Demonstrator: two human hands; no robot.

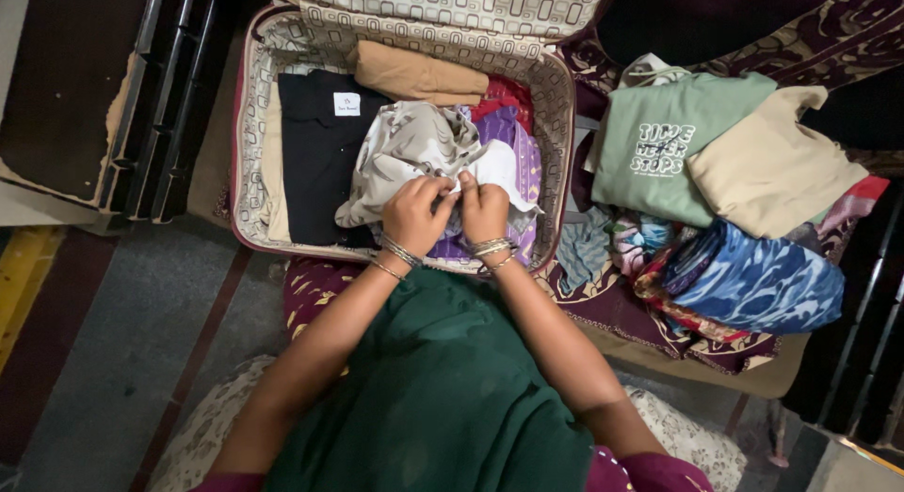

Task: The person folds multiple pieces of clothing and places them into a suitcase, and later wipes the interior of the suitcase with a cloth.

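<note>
Cream patterned cloth [414,148] is pinched by both the left hand [414,214] and the right hand [483,208], fingers closed on it, above the open suitcase [247,134]; a black shirt [315,158] lies left of them.

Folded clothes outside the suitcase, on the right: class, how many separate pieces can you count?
4 clear ones: a green printed shirt, a beige garment overlapping it, a blue patterned piece in front, and a grey-blue cloth beside the suitcase. Multicoloured fabrics underneath may hide more.
</note>
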